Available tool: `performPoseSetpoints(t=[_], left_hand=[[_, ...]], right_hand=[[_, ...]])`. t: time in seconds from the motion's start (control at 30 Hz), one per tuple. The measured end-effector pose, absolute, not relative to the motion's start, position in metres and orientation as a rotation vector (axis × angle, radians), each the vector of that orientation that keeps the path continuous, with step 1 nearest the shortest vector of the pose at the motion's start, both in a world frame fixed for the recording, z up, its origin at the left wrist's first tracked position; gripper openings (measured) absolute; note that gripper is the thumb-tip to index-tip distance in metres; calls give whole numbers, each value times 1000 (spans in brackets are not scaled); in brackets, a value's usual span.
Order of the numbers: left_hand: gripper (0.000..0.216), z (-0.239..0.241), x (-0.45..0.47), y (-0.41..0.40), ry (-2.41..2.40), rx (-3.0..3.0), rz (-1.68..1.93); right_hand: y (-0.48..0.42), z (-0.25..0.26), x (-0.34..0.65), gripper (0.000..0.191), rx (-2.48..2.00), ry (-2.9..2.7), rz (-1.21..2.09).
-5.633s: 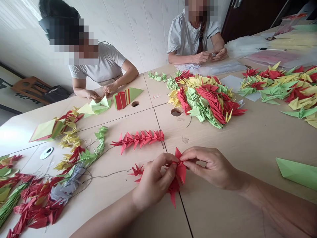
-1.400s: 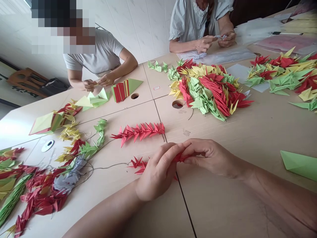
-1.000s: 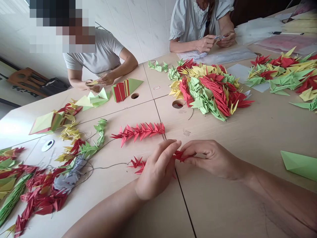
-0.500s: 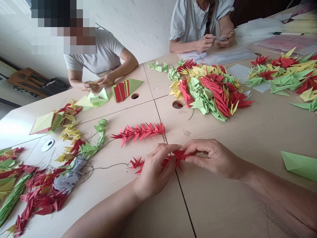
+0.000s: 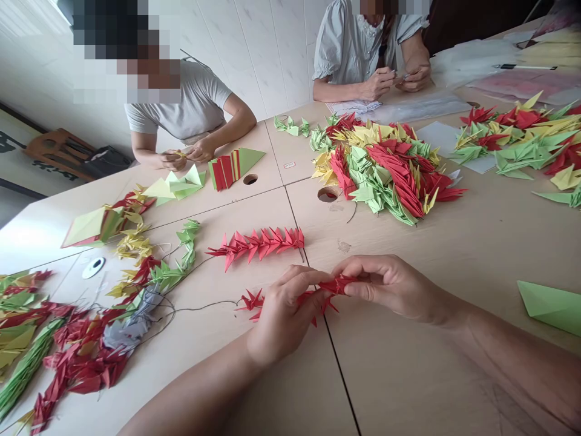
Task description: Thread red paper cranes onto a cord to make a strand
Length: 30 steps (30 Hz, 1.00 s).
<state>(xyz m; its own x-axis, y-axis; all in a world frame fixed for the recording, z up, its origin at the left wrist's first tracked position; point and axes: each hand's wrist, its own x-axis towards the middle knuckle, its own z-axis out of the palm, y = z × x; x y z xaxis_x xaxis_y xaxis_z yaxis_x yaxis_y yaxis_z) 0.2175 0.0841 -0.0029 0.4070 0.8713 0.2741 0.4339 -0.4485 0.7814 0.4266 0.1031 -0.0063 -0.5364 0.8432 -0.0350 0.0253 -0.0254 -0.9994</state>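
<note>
Red folded paper cranes on a string (image 5: 252,301) lie low over the table, partly covered by my left hand (image 5: 287,309). That hand is closed round them, with thumb and forefinger pinching near the right end. At that end my right hand (image 5: 389,289) grips a red paper crane (image 5: 336,284) between thumb and fingers. A dark thread (image 5: 204,304) trails left from the string. Just beyond my hands lies another row of red paper cranes (image 5: 258,243). My palms hide part of the held string.
A large heap of red, green and yellow paper cranes (image 5: 385,163) lies ahead, near a round table hole (image 5: 328,194). Garlands (image 5: 136,290) spread at left beside a white spool (image 5: 94,267). Green paper (image 5: 551,306) lies at right. Two people (image 5: 181,97) (image 5: 354,54) sit opposite, hands busy.
My fingers have shifted slightly at the right end of the red string; the grip stays. The whole view has moved a little, and the people opposite have moved their hands slightly.
</note>
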Motion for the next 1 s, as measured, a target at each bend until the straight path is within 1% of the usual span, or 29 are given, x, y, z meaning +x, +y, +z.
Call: performPoseSetpoints(t=[0.2, 0.37, 0.6, 0.77, 0.9, 1.0], left_hand=[[9, -2, 218, 87, 1181, 2021, 949], [7, -2, 218, 88, 1211, 1924, 954], [9, -2, 219, 85, 1332, 1790, 907], [10, -3, 219, 86, 1167, 1939, 995], [19, -6, 217, 86, 1009, 2135, 1034], [19, -7, 216, 85, 966, 2227, 1036]], right_hand=[[105, -9, 428, 10, -910, -1631, 1377], [104, -8, 426, 7, -947, -1572, 1396], [103, -7, 424, 9, -1001, -1555, 1329], [104, -7, 423, 9, -1056, -1518, 1291], [104, -12, 421, 8, -1018, -1611, 1122], [102, -15, 420, 14, -938, -1732, 995]])
